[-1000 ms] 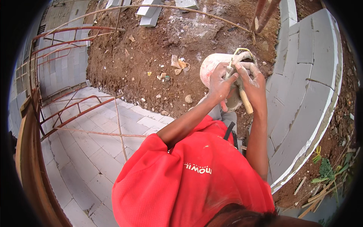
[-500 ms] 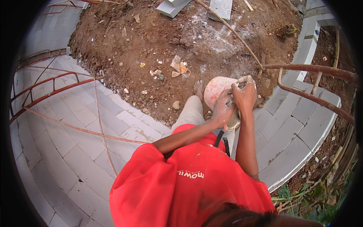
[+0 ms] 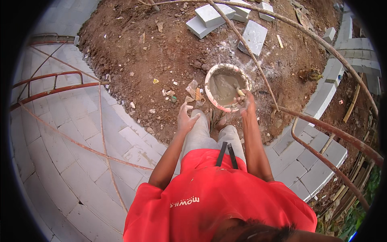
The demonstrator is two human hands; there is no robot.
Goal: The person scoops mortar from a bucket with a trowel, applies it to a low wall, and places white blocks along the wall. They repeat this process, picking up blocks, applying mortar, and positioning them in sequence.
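Observation:
A round bucket (image 3: 208, 86) with a pale, red-stained rim holds wet grey mortar (image 3: 225, 86). My right hand (image 3: 246, 103) is closed at its near right rim, fingers curled over the edge. By the thumb, a short yellowish piece like a handle end (image 3: 240, 92) shows; whatever it joins is hidden. My left hand (image 3: 187, 119) is raised apart from the bucket, over my left thigh, fingers spread and nothing in them. Whitish dust coats its fingers. Whether the bucket rests on the ground or hangs from my hand, I cannot tell.
Rusty scaffold bars (image 3: 334, 133) cross on the right, with more frames (image 3: 60, 90) on the left. Grey block walls (image 3: 80, 149) curve along both sides. Loose pale blocks (image 3: 253, 37) lie on the brown soil ahead, near plastic scraps (image 3: 192, 87).
The bucket has gone from tilted, side showing, to mouth up with mortar visible. My left hand has left it and moved left, opening. My right hand has come lower, at the rim.

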